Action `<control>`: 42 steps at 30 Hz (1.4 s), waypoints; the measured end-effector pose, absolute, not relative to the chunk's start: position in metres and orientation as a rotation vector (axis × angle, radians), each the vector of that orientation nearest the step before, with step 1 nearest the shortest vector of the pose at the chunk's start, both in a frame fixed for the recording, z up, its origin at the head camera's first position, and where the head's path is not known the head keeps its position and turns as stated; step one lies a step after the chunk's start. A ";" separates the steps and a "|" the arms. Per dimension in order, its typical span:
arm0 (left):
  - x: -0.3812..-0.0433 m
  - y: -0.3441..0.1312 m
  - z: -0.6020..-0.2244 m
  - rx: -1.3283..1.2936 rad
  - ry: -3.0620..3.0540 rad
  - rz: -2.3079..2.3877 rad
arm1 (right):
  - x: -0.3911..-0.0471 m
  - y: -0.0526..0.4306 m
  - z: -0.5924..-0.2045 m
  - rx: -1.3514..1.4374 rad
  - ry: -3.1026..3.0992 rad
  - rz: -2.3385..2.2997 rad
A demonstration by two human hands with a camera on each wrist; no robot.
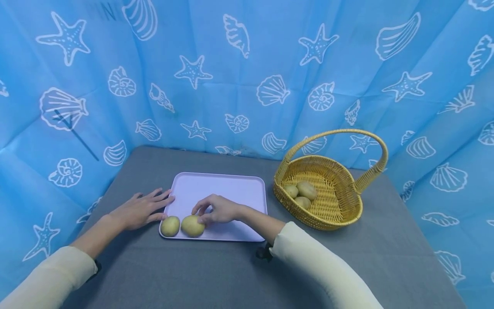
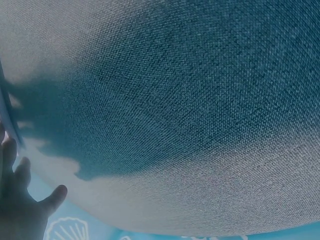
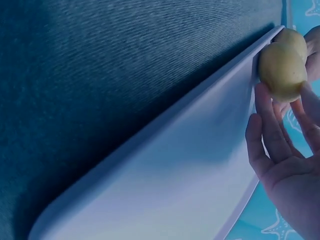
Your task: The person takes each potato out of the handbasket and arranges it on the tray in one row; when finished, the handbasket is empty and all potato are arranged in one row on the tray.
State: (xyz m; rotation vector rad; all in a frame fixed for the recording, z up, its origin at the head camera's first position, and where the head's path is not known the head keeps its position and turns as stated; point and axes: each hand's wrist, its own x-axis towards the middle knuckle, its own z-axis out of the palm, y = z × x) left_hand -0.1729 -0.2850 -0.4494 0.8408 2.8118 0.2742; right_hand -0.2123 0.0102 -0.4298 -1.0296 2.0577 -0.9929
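Two potatoes lie side by side in the front left corner of a pale lilac tray (image 1: pixel 239 201). My right hand (image 1: pixel 221 209) pinches the right-hand potato (image 1: pixel 192 226) with its fingertips, from the upper right. In the right wrist view, fingers and thumb of the right hand (image 3: pixel 290 165) meet one end of that potato (image 3: pixel 281 72), and the other potato (image 3: pixel 294 41) shows partly behind it. My left hand (image 1: pixel 140 210) rests at the tray's left edge with fingers spread, close to the left-hand potato (image 1: pixel 170 226). Only part of the left hand (image 2: pixel 25 205) shows in the left wrist view.
A yellow wicker basket (image 1: pixel 339 219) with a tall arched handle stands right of the tray, holding several potatoes (image 1: pixel 306 190) at its left side. Grey cloth (image 1: pixel 216 274) covers the table. A blue curtain (image 1: pixel 239 107) with white shell and starfish prints hangs behind and on both sides.
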 end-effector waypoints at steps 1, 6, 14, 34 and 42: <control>-0.173 -0.285 -0.450 0.835 2.810 0.267 | -0.213 0.010 -0.430 -1.045 2.075 -0.994; -0.174 -0.286 -0.451 0.837 2.810 0.251 | -0.215 0.010 -0.432 -1.099 2.039 -1.016; -0.175 -0.285 -0.452 0.859 2.809 0.265 | -0.214 0.011 -0.430 -1.100 2.019 -0.955; -0.173 -0.284 -0.451 0.830 2.809 0.260 | -0.218 0.155 -0.333 -1.096 2.092 -0.758; -0.175 -0.284 -0.453 0.833 2.815 0.241 | -0.241 0.229 -0.312 -0.904 2.092 -0.761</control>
